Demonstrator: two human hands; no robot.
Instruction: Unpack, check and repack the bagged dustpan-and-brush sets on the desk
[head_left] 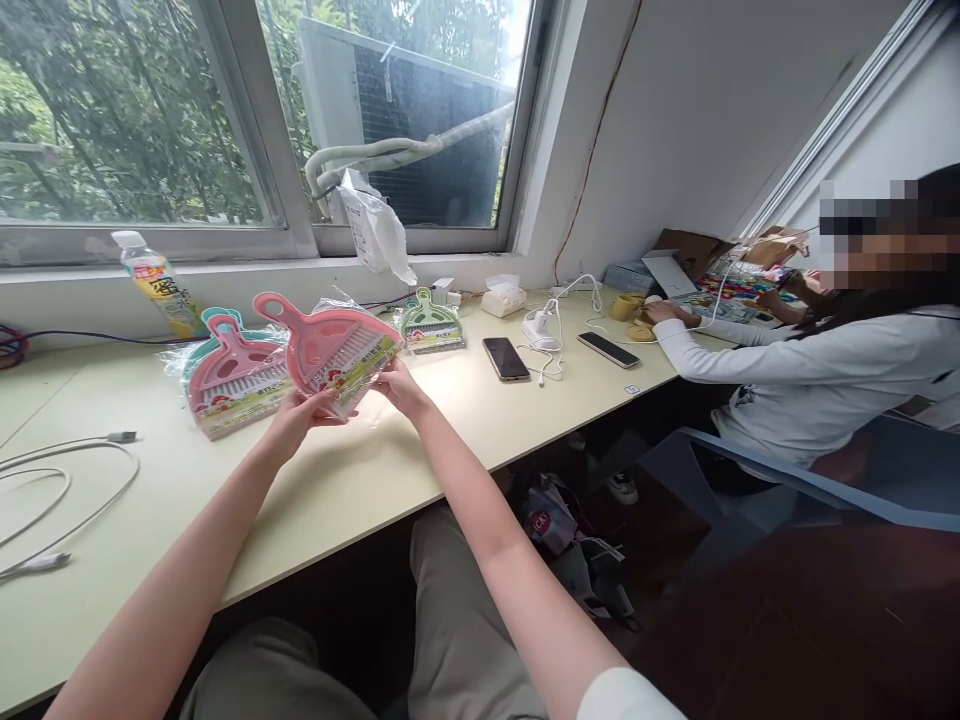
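Observation:
A pink dustpan and brush set [322, 350], with a printed label and clear wrapping, is held tilted above the desk between both hands. My left hand [300, 420] grips its lower left edge. My right hand [403, 388] is closed on its lower right corner. Just left of it, another pink dustpan set [232, 370] lies on the desk, overlapping a teal dustpan set [202, 345] behind it. To the right, near the wall, is a green dustpan set [431, 325], also in clear wrapping.
A drink bottle [154, 280] stands by the window. White cables [75, 470] lie at the left of the desk [315, 530]. Rightward are a phone [506, 359], a charger [541, 328], another phone [608, 349] and tissues [503, 294]. A person [817, 350] sits at the far right.

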